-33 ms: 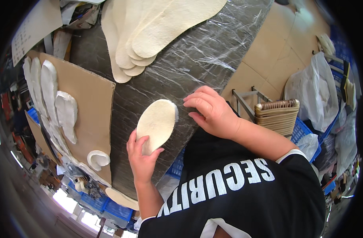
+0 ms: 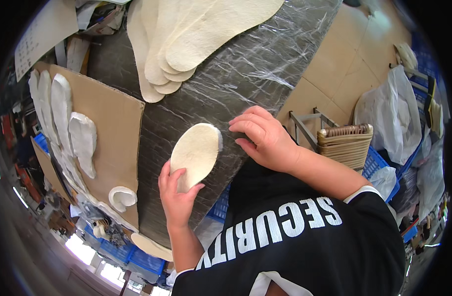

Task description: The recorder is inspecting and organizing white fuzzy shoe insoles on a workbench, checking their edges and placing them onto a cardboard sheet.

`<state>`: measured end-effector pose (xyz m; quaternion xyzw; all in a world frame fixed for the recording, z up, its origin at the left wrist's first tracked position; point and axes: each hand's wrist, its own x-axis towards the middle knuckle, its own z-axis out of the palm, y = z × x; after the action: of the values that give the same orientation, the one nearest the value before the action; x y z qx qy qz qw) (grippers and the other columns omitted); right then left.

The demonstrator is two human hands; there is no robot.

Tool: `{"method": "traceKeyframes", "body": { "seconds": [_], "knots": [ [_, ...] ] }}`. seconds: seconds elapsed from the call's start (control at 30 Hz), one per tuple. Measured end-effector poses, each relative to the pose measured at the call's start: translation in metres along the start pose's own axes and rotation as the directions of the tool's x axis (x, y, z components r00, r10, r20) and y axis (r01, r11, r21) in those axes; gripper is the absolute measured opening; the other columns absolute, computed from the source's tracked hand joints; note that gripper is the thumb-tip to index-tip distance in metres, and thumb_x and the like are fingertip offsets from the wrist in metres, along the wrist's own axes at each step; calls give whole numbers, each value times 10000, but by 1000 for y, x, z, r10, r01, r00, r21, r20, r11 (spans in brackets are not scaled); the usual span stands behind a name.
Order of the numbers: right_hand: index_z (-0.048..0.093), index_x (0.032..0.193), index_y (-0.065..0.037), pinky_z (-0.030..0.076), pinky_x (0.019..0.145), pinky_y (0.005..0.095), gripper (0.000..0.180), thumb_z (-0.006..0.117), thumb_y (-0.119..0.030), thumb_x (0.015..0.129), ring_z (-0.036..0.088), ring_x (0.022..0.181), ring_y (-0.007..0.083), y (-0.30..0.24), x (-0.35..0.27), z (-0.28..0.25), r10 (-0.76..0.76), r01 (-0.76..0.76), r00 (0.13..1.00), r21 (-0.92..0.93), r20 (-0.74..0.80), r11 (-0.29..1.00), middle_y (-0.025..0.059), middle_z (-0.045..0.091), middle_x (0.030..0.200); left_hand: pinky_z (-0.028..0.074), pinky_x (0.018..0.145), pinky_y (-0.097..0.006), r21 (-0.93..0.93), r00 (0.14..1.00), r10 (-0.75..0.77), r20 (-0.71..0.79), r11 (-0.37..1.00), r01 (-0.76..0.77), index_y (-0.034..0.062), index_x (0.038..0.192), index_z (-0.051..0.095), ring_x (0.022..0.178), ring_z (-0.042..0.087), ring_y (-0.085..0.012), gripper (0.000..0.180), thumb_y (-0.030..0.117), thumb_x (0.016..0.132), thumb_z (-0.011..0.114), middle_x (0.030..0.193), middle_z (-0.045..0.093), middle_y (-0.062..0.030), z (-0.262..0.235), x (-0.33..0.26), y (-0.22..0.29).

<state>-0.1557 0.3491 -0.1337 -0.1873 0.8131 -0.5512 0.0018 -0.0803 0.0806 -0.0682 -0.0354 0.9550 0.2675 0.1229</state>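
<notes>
A cream, felt-like insole point(image 2: 196, 150) with a fluffy white edge is held by my left hand point(image 2: 179, 200). The thumb and fingers grip its lower end, just above the dark tabletop point(image 2: 159, 143). To the right of the insole, a small gap away, hovers my right hand point(image 2: 265, 138). Its fingers are bent and held together, with the thumb apart from them, and I see nothing between. Toward the far side lies a fanned stack of cream insoles point(image 2: 206, 39), overlapping one another.
On the left, a cardboard sheet point(image 2: 115, 118) carries several white fluffy pieces point(image 2: 82, 140) and a curled one point(image 2: 122, 198). Paper sheets point(image 2: 50, 37) lie at the far left. Right of the table stand a woven-seat stool point(image 2: 345, 145), a plastic bag point(image 2: 390, 116) and blue crates point(image 2: 376, 163).
</notes>
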Motion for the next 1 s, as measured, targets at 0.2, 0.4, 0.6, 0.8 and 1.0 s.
{"method": "traceKeyframes", "body": {
  "seconds": [0.2, 0.4, 0.6, 0.8, 1.0],
  "knots": [
    [471, 1405, -153, 291, 1092, 554, 934, 891, -229, 573, 395, 1342, 334, -19, 24, 0, -12, 46, 921, -78, 389, 996, 110, 442, 1458, 446, 994, -447, 9, 999, -39, 4, 999, 39, 68, 1061, 640, 1191, 521, -359, 601, 128, 530, 915, 1376, 523, -161, -4, 1, -2],
    [277, 1538, -318, 169, 1178, 588, 1181, 900, -336, 535, 260, 1470, 334, -32, 70, 29, -157, 370, 664, -138, 731, 919, 146, 301, 1569, 456, 982, -450, 50, 999, -25, -22, 998, 26, 64, 1051, 652, 1181, 525, -360, 599, 131, 516, 912, 1373, 523, -166, 1, 1, 10],
    [317, 1524, -319, 265, 1121, 606, 1139, 898, -314, 544, 488, 1265, 296, -36, 80, 44, -203, 473, 651, -182, 732, 862, 123, 539, 1322, 489, 922, -453, 30, 999, 35, -24, 999, -34, 72, 1045, 646, 1112, 540, -371, 581, 186, 535, 901, 1387, 512, -147, -6, 2, 8],
    [386, 1485, -305, 288, 1088, 584, 1088, 875, -281, 513, 502, 1213, 288, -42, 84, 45, -137, 411, 662, -204, 737, 888, 105, 530, 1299, 482, 912, -466, -29, 1000, 28, -10, 999, -29, 62, 1076, 652, 1102, 519, -377, 648, 317, 529, 889, 1349, 531, -156, -20, 3, 3],
    [398, 1452, -284, 279, 1054, 589, 1084, 883, -249, 483, 522, 1178, 304, -37, 81, 42, -145, 379, 660, -161, 737, 911, 118, 526, 1306, 486, 879, -438, -245, 993, -114, -7, 963, 109, 34, 1156, 610, 1031, 565, -366, 646, 225, 601, 881, 1175, 581, -158, -38, -3, -11]
  ]
}}
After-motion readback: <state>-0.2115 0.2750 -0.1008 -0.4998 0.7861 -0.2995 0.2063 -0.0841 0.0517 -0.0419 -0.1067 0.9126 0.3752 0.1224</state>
